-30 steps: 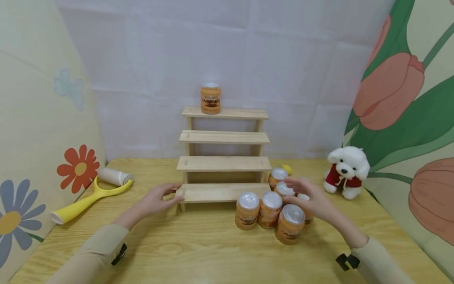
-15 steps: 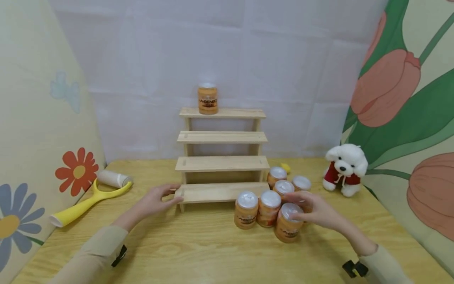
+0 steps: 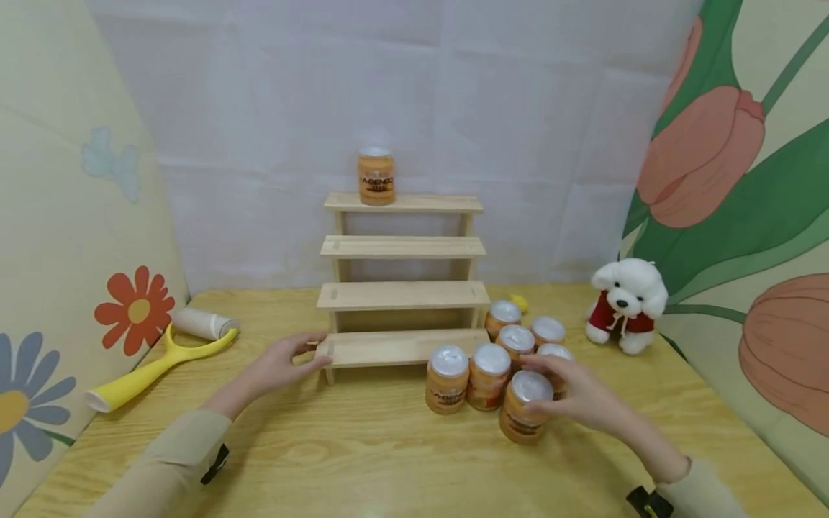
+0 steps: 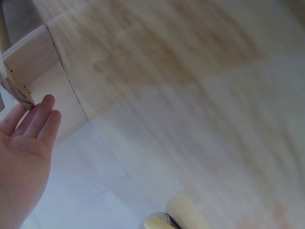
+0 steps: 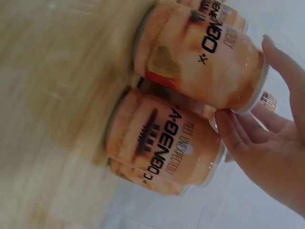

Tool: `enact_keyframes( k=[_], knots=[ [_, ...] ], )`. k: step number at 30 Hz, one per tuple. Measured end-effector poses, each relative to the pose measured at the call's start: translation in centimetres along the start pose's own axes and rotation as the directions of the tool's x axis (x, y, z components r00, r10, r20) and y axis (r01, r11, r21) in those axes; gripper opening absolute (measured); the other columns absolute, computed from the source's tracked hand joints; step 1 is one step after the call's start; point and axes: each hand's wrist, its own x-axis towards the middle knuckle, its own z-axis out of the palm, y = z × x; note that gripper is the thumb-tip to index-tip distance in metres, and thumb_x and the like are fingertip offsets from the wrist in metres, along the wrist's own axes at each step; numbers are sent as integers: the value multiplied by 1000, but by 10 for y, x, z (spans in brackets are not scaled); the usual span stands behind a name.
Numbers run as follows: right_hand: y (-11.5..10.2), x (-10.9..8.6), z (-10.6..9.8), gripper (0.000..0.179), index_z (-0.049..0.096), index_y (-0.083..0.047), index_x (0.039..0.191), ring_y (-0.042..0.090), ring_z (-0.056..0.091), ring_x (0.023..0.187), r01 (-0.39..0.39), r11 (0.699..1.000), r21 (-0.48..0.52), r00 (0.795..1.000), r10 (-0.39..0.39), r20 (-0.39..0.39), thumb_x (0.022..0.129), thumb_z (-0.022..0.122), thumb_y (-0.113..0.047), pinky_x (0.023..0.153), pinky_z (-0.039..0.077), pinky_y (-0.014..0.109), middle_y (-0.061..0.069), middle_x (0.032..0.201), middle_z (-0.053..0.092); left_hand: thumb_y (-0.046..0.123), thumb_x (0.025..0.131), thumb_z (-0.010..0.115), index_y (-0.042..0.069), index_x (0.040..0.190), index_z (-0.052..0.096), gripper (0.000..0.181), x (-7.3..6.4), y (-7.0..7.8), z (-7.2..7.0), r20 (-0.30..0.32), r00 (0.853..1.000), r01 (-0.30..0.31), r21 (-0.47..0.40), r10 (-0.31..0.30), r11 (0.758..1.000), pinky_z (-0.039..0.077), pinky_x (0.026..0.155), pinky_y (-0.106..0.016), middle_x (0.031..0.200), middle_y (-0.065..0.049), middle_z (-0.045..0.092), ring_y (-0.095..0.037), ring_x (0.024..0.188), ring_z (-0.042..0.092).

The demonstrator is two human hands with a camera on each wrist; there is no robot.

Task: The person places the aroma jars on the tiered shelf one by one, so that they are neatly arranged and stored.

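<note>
My left hand (image 3: 278,370) grips the left end of the lowest step of a stepped wooden shelf (image 3: 401,294). In the left wrist view, its fingers (image 4: 40,121) curl at the step's end; the thumb is hidden there. My right hand (image 3: 586,396) holds the nearest orange can (image 3: 522,421) by its silver top, thumb on the near side and fingers behind. The right wrist view shows the lettered can (image 5: 195,57) between thumb and fingers. Several matching cans (image 3: 447,388) stand grouped beside it at the shelf's right front. Another can (image 3: 376,180) stands on the top step, left of centre.
At the table's left lies a yellow Y-shaped handle (image 3: 136,381) with a whitish roll (image 3: 204,324) at its fork. A white plush dog (image 3: 627,306) in red sits at the right. Behind the cans is a small yellow object (image 3: 519,303). A white cloth (image 3: 518,144) hangs behind.
My right hand has come down from above the can group to the nearest can and closed around its top. My left hand has stayed on the step's end. The view has shifted slightly.
</note>
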Motion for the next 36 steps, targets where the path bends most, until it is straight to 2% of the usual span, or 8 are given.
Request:
enact_keyframes(
  k=[7,13,19,25,28,31,33,36],
  knots=[
    [-7,-7,21,68,57,-1,125,28,58,109,-42,991,-125,982,18,-188,70,81,-35,86,53,44,11,120,61,42,91,58,-2,136,46,64,0,-1,-2,8,1000,7,-2,-7,1000,46,98,-51,136,-23,49,-40,117,54],
    [-14,-10,34,74,58,2,121,29,60,104,-154,980,-126,947,110,-302,64,84,-39,85,53,46,13,115,62,43,91,59,-1,136,46,64,1,-1,-2,4,1000,8,10,-8,1000,47,98,-50,135,-22,50,-39,116,55],
    [-15,-15,44,78,55,6,122,35,58,110,-158,979,-127,918,99,-384,62,87,-32,89,51,50,21,122,59,41,91,59,-2,135,47,62,0,0,-1,-4,1000,-5,19,5,1000,48,97,-50,134,-23,51,-39,115,56],
    [-15,-18,44,74,56,5,122,36,56,113,-202,979,-9,917,186,-352,66,85,-33,90,50,50,21,124,58,40,92,59,-3,135,47,62,0,2,-2,0,1000,-6,12,6,1000,47,97,-50,135,-24,50,-39,115,55],
    [-14,-18,41,70,57,2,121,31,59,108,-268,960,79,918,280,-282,68,83,-35,86,53,43,17,120,60,40,92,58,-3,135,46,62,0,2,-3,2,1000,-4,10,4,1000,47,98,-50,135,-24,50,-40,116,55],
    [-13,-18,38,67,55,-1,123,24,62,101,-334,926,178,909,366,-198,71,82,-33,80,55,30,15,118,61,40,92,58,-3,135,47,62,0,2,-3,5,1000,-2,12,2,1000,47,98,-50,135,-24,50,-40,115,55],
    [-12,-18,37,66,54,-1,124,21,64,96,-354,906,232,905,394,-159,72,82,-30,75,54,24,15,116,61,40,92,58,-4,134,47,62,-1,2,-3,6,1000,-4,12,4,1000,47,98,-50,135,-24,50,-40,115,55],
    [-11,-19,36,64,54,0,122,20,64,94,-360,896,259,903,404,-143,71,82,-27,74,53,21,16,113,62,39,92,58,-4,134,47,61,-1,3,-2,6,1000,-5,9,5,1000,47,98,-50,135,-24,50,-40,115,55]
  ],
)
